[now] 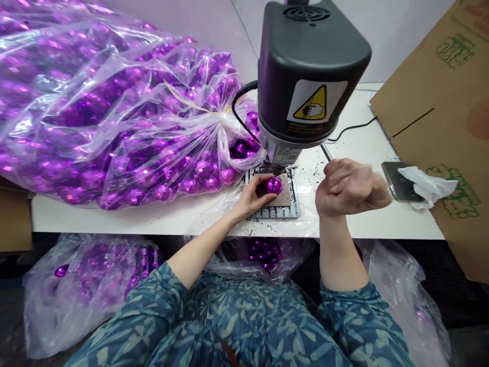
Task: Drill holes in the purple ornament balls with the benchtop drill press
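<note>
Here we are, and filling our upper left is 1 huge clear bag, tied at the neck and bulging with shiny purple balls. Beneath it runs our white table, speckled with dark crumbs. Over on the far right we have a cardboard box with green print, and towering at upper centre, a black machine wearing 1 yellow warning label. Down at lower left, another plastic bag with more purple inside.

Now to our 2 hands! Right of centre, our right hand is a slightly blurred fist, fingers folded together around the end of a metal lever. At centre, our left hand reaches in, thumb and fingertips apart by just 1 ball's width.

Below the machine lies a slotted metal plate; at right, a phone partly under a white tissue. On the plate sits a brown board, and there, at centre, is our purple ball, pinched between left thumb and fingers, right below the machine's tip; whether those 2 touch, we can't tell.
</note>
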Tool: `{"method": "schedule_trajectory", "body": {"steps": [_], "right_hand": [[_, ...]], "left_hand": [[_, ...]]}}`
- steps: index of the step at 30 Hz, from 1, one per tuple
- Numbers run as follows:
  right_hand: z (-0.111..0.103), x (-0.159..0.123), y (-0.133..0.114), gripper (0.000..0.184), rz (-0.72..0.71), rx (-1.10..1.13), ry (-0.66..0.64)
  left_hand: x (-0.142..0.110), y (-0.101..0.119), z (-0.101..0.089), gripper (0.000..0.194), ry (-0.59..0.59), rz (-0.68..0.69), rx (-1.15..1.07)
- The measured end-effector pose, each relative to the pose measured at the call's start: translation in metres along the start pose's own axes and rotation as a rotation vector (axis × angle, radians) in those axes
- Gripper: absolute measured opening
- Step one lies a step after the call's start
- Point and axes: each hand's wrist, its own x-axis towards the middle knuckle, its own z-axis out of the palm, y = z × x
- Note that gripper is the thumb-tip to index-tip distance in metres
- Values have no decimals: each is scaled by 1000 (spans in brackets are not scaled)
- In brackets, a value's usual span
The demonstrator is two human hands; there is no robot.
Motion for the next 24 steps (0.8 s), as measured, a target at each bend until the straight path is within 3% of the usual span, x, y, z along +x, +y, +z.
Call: {"method": "schedule_trajectory", "body": {"steps": [3,5,9,12,14,15,17,19,22,24], "right_hand": [[17,29,-9,64,193,-83,-8],[28,49,-10,60,245,-93,-70],[38,70,-2,54,337,-8,-106],[38,68,-1,51,318,-9,-88],[37,66,-4,51,313,-34,-99],[36,66,-5,51,311,-50,-111],[35,66,-6,54,295,-75,-115],[35,66,-6,55,280,-92,-127],[34,66,-5,57,265,-114,-135],[33,65,-5,56,268,-116,-136]], "left_hand": [[2,2,0,46,7,5,18],[-1,7,0,43,37,15,51],[-34,19,2,40,64,71,171],[-74,20,1,35,-161,191,342],[-89,16,-4,40,-323,380,545],[-89,14,-8,43,-345,484,635],[-71,12,-21,41,-250,620,731],[-33,15,-38,24,-71,583,757],[38,27,-58,25,100,291,897],[79,34,-63,27,36,63,1051]]}}
